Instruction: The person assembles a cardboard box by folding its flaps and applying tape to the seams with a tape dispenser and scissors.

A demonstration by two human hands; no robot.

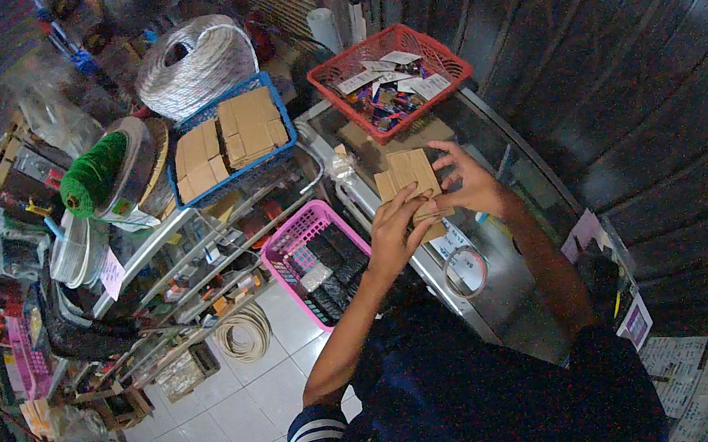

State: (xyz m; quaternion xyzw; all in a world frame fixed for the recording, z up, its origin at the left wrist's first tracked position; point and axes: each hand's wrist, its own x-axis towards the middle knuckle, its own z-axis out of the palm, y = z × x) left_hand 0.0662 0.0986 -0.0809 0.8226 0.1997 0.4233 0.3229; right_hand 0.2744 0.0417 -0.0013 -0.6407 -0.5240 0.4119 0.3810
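A small stack of folded brown cardboard is between my hands over the glass counter. My left hand lies across its near side, fingers closed on it. My right hand curls round its right edge, thumb near my left fingertips and the other fingers arched along the side. How far the cardboard is folded underneath is hidden. Just nearer than the cardboard, a roll of clear tape lies on the counter, with a white and blue printed strip beside it.
A red basket of small packets with white cards stands beyond my hands. Left of it, a blue basket holds cardboard pieces. A pink basket of black-wrapped packs sits below. Rope and green twine stand left.
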